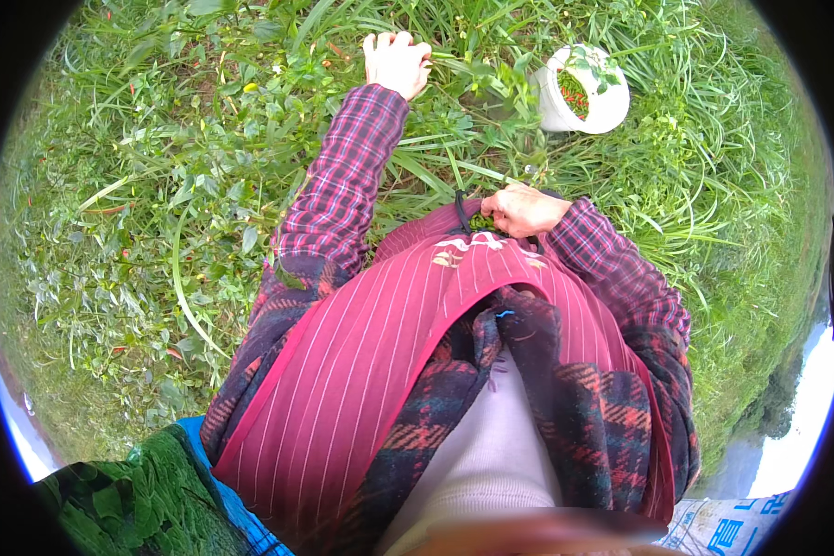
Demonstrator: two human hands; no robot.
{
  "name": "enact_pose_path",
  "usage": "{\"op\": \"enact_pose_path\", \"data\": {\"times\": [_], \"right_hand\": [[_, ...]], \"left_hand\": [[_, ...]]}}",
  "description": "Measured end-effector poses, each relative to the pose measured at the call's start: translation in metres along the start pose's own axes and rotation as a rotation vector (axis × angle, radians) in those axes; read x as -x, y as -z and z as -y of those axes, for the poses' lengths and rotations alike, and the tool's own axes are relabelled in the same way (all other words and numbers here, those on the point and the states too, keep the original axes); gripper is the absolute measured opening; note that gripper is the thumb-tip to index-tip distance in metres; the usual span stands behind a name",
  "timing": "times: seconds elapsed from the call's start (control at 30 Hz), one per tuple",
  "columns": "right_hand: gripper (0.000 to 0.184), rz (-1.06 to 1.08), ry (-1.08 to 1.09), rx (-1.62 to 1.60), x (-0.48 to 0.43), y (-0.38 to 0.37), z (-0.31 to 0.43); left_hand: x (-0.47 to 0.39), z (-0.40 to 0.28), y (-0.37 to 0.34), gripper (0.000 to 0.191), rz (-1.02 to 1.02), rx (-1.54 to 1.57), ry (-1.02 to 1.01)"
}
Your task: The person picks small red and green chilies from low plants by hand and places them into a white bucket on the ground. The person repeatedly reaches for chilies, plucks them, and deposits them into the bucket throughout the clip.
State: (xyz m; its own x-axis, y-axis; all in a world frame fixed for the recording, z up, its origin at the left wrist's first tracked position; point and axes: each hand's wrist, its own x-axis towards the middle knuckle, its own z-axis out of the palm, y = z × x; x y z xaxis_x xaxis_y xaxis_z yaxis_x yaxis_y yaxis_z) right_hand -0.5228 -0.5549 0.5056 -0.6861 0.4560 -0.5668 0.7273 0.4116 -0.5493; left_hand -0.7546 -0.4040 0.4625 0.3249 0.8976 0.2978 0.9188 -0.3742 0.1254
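Observation:
My left hand (397,64) reaches far forward into the foliage, its fingers curled around a green stem (445,56) that comes out on the thumb side. At my waist, my right hand (525,210) is bent down at the mouth of a dark-rimmed container or pouch, just behind the maroon striped apron (361,326). Small green chili peppers (481,222) show in that opening beside the fingers. The right fingertips are hidden, so what they hold is unclear. Ahead and to the right, a white plastic bucket (550,104) leans with red and green chili peppers (573,96) inside.
Low leafy plants (215,174) with scattered red chili peppers (174,353) cover the ground to the left. Long grass (688,160) grows around the bucket. A green and blue sheet or bag (153,486) and a white printed sack (723,525) lie at the lower edges.

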Motion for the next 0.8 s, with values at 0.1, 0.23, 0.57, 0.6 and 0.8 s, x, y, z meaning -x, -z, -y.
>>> {"op": "enact_pose_path", "data": {"times": [0.1,0.23,0.57,0.6,0.8], "right_hand": [[0.02,-0.033,-0.01,0.072,0.003,-0.001,0.009],[0.011,-0.278,0.129,0.073,0.008,0.017,0.023],[0.022,-1.215,-0.001,-0.114,-0.065,0.078,0.014],[0.021,-1.216,-0.029,-0.131,-0.071,0.078,0.012],[0.013,-1.076,0.18,-0.647,-0.077,0.087,0.006]], "left_hand": [[0.002,-0.001,-0.002,0.014,-0.053,0.025,-0.028],[0.002,-0.001,-0.002,0.015,-0.09,0.071,-0.007],[0.008,0.008,-0.006,0.012,-0.189,0.03,0.033],[0.008,0.01,-0.006,0.012,-0.183,0.026,0.038],[0.008,0.013,-0.008,0.015,-0.146,0.054,0.04]]}}
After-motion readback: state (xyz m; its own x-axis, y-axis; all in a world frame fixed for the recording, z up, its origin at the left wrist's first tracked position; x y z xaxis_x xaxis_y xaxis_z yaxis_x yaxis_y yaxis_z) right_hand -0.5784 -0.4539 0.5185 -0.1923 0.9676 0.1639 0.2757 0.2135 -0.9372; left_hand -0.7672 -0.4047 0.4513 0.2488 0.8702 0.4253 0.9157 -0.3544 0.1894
